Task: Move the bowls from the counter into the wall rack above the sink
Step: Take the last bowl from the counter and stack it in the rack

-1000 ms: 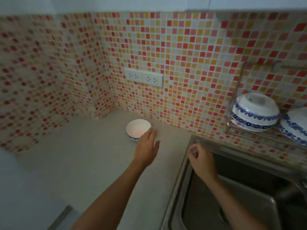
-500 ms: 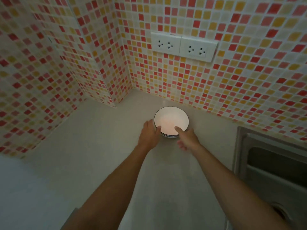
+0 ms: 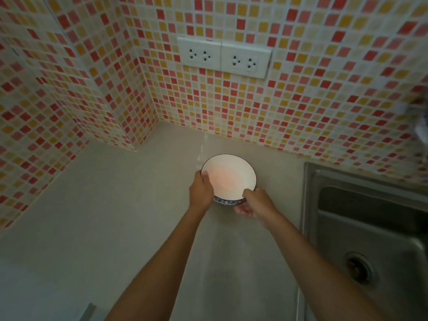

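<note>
A white bowl with a dark rim and blue pattern on its outside sits at the back of the pale counter, close to the tiled wall. My left hand grips its left rim, thumb over the edge. My right hand holds the near right side, fingers curled under the bowl. Whether the bowl rests on the counter or is lifted off it I cannot tell. The wall rack is out of view except for a blurred bit at the right edge.
A steel sink with its drain lies to the right of the counter. A double white socket plate is on the mosaic-tiled wall above the bowl. The wall forms a corner at the left.
Both hands have closed onto the bowl: a second ago the right hand was at the sink edge and only the left was near the bowl. The view has moved closer.
</note>
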